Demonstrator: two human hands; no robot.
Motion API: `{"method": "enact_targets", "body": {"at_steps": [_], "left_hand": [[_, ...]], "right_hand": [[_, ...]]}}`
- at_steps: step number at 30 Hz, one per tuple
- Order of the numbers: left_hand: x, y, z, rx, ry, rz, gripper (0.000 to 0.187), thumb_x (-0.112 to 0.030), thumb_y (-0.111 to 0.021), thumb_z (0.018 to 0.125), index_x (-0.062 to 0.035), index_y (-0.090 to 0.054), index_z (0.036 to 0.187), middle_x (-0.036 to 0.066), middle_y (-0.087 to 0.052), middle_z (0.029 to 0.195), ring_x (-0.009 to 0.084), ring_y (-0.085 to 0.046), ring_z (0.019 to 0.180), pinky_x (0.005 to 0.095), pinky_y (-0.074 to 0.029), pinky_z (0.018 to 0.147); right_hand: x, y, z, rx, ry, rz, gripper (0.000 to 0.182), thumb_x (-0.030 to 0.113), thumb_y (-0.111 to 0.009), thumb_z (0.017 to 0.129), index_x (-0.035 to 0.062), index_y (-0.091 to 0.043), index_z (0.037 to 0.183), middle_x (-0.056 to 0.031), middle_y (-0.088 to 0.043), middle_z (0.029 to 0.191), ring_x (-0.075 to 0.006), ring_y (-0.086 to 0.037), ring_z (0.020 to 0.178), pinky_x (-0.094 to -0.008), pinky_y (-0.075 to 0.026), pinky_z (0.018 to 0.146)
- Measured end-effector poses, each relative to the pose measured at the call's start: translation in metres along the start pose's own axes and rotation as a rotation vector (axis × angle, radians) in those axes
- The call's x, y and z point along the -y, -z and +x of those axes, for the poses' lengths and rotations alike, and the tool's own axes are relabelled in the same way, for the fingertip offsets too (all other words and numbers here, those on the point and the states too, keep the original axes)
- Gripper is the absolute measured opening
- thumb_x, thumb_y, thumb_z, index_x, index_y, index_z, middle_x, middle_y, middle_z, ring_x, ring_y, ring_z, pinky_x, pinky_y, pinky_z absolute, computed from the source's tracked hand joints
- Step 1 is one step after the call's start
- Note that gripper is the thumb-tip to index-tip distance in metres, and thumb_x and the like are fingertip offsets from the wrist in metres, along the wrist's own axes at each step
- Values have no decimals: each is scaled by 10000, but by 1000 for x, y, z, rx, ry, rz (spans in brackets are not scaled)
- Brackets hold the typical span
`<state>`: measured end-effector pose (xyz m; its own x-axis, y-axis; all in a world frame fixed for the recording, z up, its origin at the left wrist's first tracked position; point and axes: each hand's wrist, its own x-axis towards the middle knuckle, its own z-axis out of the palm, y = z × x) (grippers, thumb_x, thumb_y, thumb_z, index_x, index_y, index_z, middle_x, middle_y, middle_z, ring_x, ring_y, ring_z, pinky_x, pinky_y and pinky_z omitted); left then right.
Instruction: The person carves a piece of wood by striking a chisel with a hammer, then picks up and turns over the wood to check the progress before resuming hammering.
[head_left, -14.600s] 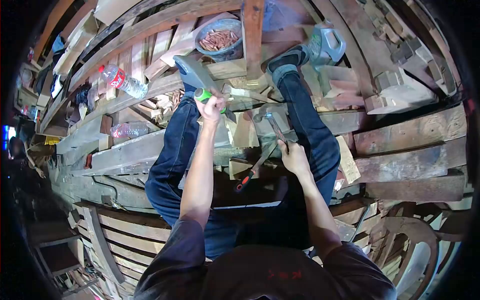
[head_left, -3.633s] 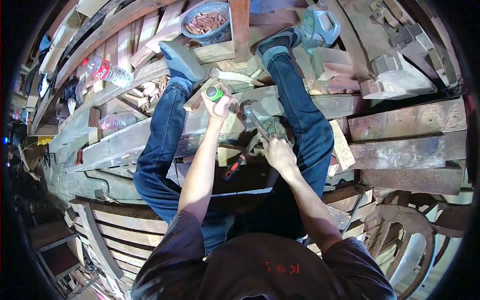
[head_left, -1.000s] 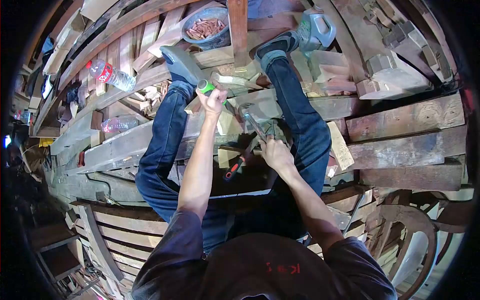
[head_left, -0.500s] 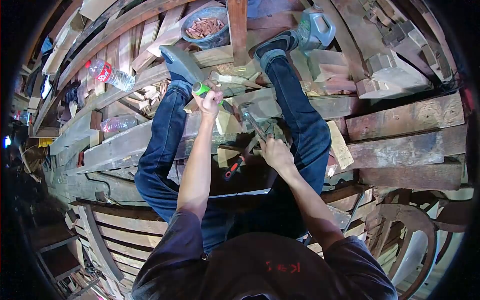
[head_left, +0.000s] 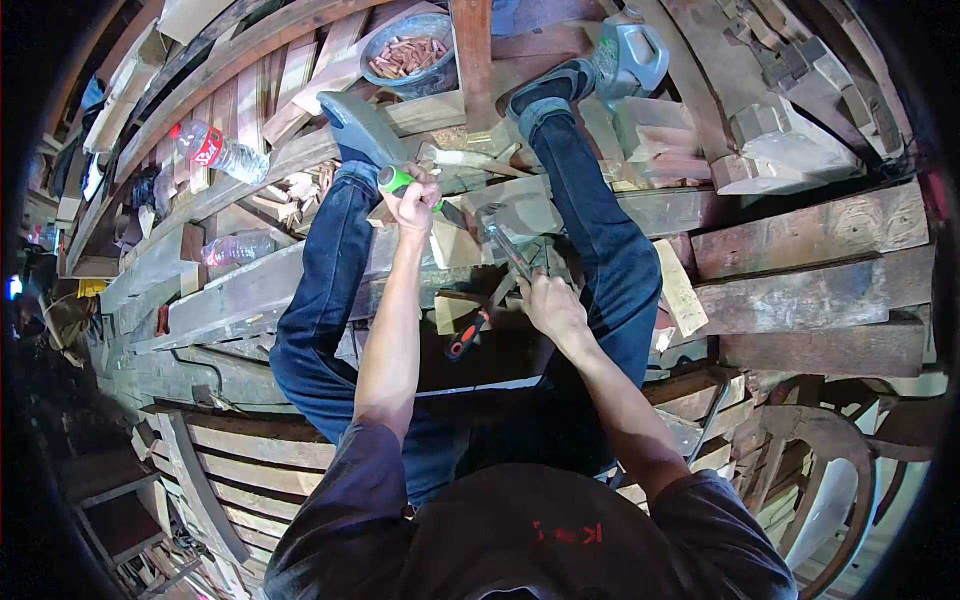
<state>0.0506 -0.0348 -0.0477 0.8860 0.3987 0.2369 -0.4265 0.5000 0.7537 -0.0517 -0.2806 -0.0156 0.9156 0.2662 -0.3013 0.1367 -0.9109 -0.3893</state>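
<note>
My left hand (head_left: 415, 207) is closed around the green and white handle of a chisel (head_left: 394, 180), whose metal blade slants down to the right toward a pale wood block (head_left: 456, 247). My right hand (head_left: 553, 303) grips a hammer (head_left: 511, 250), its metal head raised just right of the chisel's blade. Between my knees lies another tool with a red and black handle (head_left: 467, 337); its metal shank runs up toward the hammer's shaft. A small wood piece (head_left: 452, 313) sits beside that handle.
Above my left foot stands a tub (head_left: 425, 83) of small wooden pegs. A red-labelled plastic bottle (head_left: 222, 150) and another clear bottle (head_left: 238, 247) lie at left. A grey-blue jug (head_left: 632, 60) stands by my right foot. Stacked planks (head_left: 800, 315) fill the right side.
The left hand and chisel have shifted very slightly left. The hammer stays almost where it was.
</note>
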Motion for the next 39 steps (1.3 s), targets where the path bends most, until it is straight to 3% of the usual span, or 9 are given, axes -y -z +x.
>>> {"method": "enact_targets", "body": {"at_steps": [9, 15, 21, 26, 29, 30, 32, 36, 39], "left_hand": [[2, -15, 0, -77, -7, -7, 129, -14, -585, 617, 16, -462, 646, 37, -433, 515, 133, -391, 363, 269, -309, 365], [3, -17, 4, 9, 6, 109, 154, -49, -556, 645, -3, -409, 653, 45, -389, 521, 127, -330, 366, 272, -286, 362], [3, -24, 5, 47, -2, 169, 130, -46, -567, 641, -1, -448, 667, 30, -399, 523, 117, -350, 373, 269, -283, 366], [7, -27, 6, 25, 28, 138, 95, -41, -604, 656, 31, -541, 666, 68, -537, 555, 113, -443, 402, 255, -329, 390], [14, -21, 6, 13, 34, 168, 106, -60, -597, 688, 31, -544, 694, 67, -542, 571, 119, -446, 402, 260, -365, 404], [12, -20, 6, 27, 35, 175, 106, -67, -593, 690, 26, -543, 682, 61, -540, 563, 120, -453, 406, 260, -371, 408], [8, -24, 6, 58, 33, 183, 114, -80, -585, 695, 17, -539, 658, 49, -534, 548, 121, -467, 415, 261, -382, 417], [8, -28, 5, 48, -12, 268, 123, -110, -580, 644, 7, -549, 669, 40, -529, 529, 112, -456, 414, 255, -339, 397], [21, -24, 10, -3, -153, 499, 189, -186, -597, 644, -5, -549, 621, 41, -530, 514, 119, -480, 426, 265, -376, 418]], "right_hand": [[1, -2, 2, 20, -17, 9, 466, 363, -449, 985, -79, -592, 1023, -309, -659, 821, -456, -669, 810, -513, -554, 731], [3, -2, 5, 33, -8, 12, 467, 361, -449, 985, -81, -591, 1035, -312, -658, 819, -453, -672, 814, -509, -557, 728], [-1, -8, 10, 30, -6, 36, 474, 361, -466, 978, -91, -593, 1049, -309, -659, 811, -460, -670, 809, -512, -555, 734], [-15, -8, 15, -89, -8, 154, 411, 340, -573, 934, -61, -626, 864, -318, -626, 753, -487, -634, 770, -547, -529, 674], [-14, 17, 12, -262, 107, 240, 370, 283, -576, 942, -76, -627, 867, -323, -616, 761, -478, -632, 783, -549, -511, 654], [-13, 32, 13, -201, 62, 216, 385, 307, -553, 955, -73, -606, 924, -337, -613, 750, -487, -634, 781, -540, -526, 658], [0, 68, 12, -301, 88, 208, 384, 317, -546, 963, -56, -577, 877, -332, -589, 698, -495, -619, 731, -541, -497, 613], [53, 154, -4, -380, 112, 261, 385, 330, -520, 982, -44, -550, 898, -298, -561, 607, -491, -604, 642, -507, -455, 547], [74, 173, -6, -482, 228, 215, 392, 378, -508, 984, -11, -546, 959, -288, -570, 609, -492, -607, 658, -535, -460, 554]]}}
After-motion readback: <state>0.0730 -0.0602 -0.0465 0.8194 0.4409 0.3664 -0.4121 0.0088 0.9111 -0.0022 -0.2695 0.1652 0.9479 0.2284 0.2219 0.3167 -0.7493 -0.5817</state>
